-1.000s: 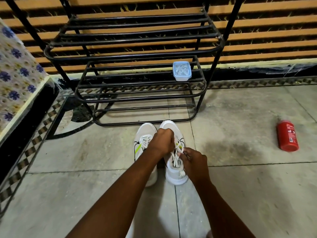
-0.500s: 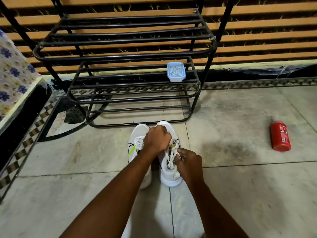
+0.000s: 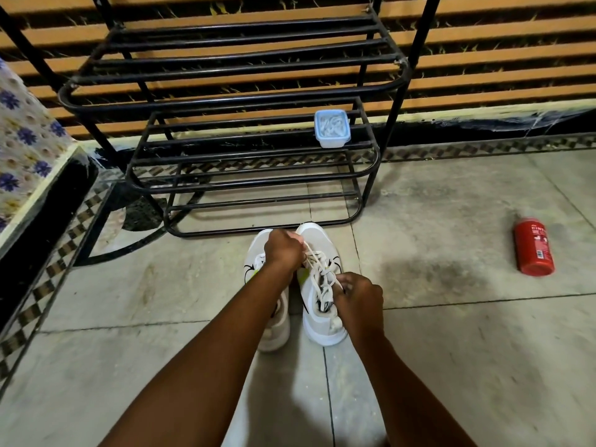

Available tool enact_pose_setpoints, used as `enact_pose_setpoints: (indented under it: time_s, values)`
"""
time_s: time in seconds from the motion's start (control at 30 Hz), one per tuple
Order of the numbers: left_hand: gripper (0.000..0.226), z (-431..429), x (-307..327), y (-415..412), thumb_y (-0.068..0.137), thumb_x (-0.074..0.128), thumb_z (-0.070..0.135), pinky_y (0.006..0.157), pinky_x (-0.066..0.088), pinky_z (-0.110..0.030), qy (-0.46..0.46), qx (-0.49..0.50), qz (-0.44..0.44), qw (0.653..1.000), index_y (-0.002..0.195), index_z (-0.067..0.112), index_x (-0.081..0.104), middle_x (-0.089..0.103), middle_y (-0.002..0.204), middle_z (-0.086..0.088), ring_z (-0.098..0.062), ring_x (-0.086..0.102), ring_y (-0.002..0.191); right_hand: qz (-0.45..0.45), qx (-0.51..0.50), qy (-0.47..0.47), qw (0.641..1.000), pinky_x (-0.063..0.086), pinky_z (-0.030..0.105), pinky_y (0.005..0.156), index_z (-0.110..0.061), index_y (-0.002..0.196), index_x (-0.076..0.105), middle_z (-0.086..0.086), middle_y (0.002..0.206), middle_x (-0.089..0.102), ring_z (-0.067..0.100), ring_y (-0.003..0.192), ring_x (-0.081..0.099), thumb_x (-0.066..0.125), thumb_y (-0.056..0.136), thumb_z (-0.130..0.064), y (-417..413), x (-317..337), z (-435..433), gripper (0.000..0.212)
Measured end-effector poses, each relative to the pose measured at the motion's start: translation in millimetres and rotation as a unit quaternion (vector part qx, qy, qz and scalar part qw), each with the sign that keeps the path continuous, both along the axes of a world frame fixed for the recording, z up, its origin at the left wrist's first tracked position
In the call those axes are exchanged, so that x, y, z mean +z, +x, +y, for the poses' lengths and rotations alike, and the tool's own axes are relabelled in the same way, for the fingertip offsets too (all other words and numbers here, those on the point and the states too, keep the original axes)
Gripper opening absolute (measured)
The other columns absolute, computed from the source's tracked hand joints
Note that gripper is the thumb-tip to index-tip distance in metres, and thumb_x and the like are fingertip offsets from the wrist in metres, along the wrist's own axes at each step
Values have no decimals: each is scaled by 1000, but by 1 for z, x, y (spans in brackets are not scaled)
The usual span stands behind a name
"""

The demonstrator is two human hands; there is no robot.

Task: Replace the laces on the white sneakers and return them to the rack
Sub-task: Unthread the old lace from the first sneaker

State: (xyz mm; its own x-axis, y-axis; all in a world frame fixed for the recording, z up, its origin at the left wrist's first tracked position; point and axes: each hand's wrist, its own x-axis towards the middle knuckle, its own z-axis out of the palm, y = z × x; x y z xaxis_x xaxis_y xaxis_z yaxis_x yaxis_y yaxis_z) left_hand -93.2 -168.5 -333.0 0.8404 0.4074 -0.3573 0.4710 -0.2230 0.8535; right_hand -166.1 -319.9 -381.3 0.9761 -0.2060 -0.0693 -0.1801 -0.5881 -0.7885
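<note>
Two white sneakers stand side by side on the floor, toes toward the rack: the left sneaker (image 3: 274, 330) and the right sneaker (image 3: 319, 324). A white lace (image 3: 317, 269) crosses the right sneaker's eyelets. My left hand (image 3: 283, 250) hovers over the toes with its fingers curled round a strand of that lace. My right hand (image 3: 359, 301) pinches the lace beside the shoe's collar. The black metal rack (image 3: 225, 101) stands just behind the shoes.
A small blue-rimmed plastic box (image 3: 332, 128) with white laces inside sits on the rack's lower shelf. A red canister (image 3: 533, 246) lies on the floor at the right. A flower-patterned ledge (image 3: 22, 150) juts in at the left.
My left hand has lifted slightly away from the right shoe, pulling a strand of lace taut. The camera has shifted a little; shoes and rack stay put.
</note>
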Motion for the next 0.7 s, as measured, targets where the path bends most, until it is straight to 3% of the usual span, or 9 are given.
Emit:
enact_pose_setpoints:
  time_s: [0.03, 0.1, 0.2, 0.27, 0.37, 0.47, 0.5, 0.57, 0.7]
  values:
    - [27, 1, 2, 1, 93, 56, 2, 56, 47, -28, -53, 10, 10, 998, 69, 13, 61, 69, 73, -11, -22, 56, 51, 2, -2, 1, 1000, 57, 36, 83, -20, 99, 78, 3, 88, 77, 27, 90, 71, 73, 79, -21, 0, 0, 0, 21]
    - [18, 6, 7, -1, 89, 63, 11, 58, 47, -28, -40, -75, -9, 996, 71, 14, 61, 71, 69, -2, -20, 62, 58, 10, -8, 14, 1000, 57, 35, 82, -20, 97, 78, 3, 85, 77, 27, 88, 72, 74, 78, -20, 1, 0, -2, 20]
    - [10, 20, 9, -6, 80, 82, 27, 84, 56, -28, 118, -304, -34, 945, 79, 19, 77, 78, 89, 9, -11, 72, 91, 14, -9, 13, 1000, 56, 32, 80, -21, 97, 78, 2, 85, 77, 27, 89, 71, 75, 77, -22, 3, 2, -2, 20]
    - [7, 21, 2, -5, 81, 85, 20, 83, 57, -30, 212, -359, -50, 908, 78, 24, 81, 75, 89, 13, -6, 69, 89, 11, -6, 3, 1000, 55, 34, 78, -20, 94, 77, 4, 83, 76, 30, 87, 70, 74, 78, -20, 2, 4, -1, 16]
    - [17, 3, -1, -11, 86, 73, 13, 64, 44, -31, 296, -278, -63, 912, 77, 27, 70, 55, 90, 18, -8, 57, 84, 4, -8, 4, 1000, 56, 38, 80, -20, 94, 77, 5, 84, 77, 32, 88, 70, 74, 78, -19, 0, 5, 1, 17]
    - [21, -7, 6, -6, 89, 55, 0, 66, 42, -36, 315, -118, -121, 934, 89, 20, 61, 55, 99, 13, -17, 56, 89, 17, -15, 12, 1000, 56, 34, 83, -22, 100, 77, 2, 87, 77, 28, 90, 72, 74, 77, -21, 0, 1, -1, 23]
    - [22, -7, 13, -2, 90, 53, -4, 71, 46, -37, 299, -67, -156, 939, 92, 17, 60, 57, 102, 8, -19, 57, 90, 19, -11, 14, 1000, 55, 33, 83, -23, 100, 77, 1, 87, 77, 26, 90, 72, 73, 76, -20, 0, 0, -1, 24]
    - [16, -4, 23, 7, 98, 50, -3, 74, 54, -37, 164, 10, -192, 968, 96, 11, 58, 60, 97, 0, -20, 65, 84, 24, -9, 13, 1000, 56, 33, 82, -25, 100, 77, 0, 86, 77, 24, 89, 72, 72, 74, -20, 0, 0, -2, 27]
    - [22, 6, 13, 4, 106, 41, 6, 59, 45, -29, -26, -60, -125, 990, 88, 14, 50, 57, 74, 0, -18, 53, 62, 24, -14, 21, 999, 56, 31, 82, -23, 99, 77, -1, 85, 77, 22, 88, 73, 74, 74, -17, 0, 0, -2, 26]
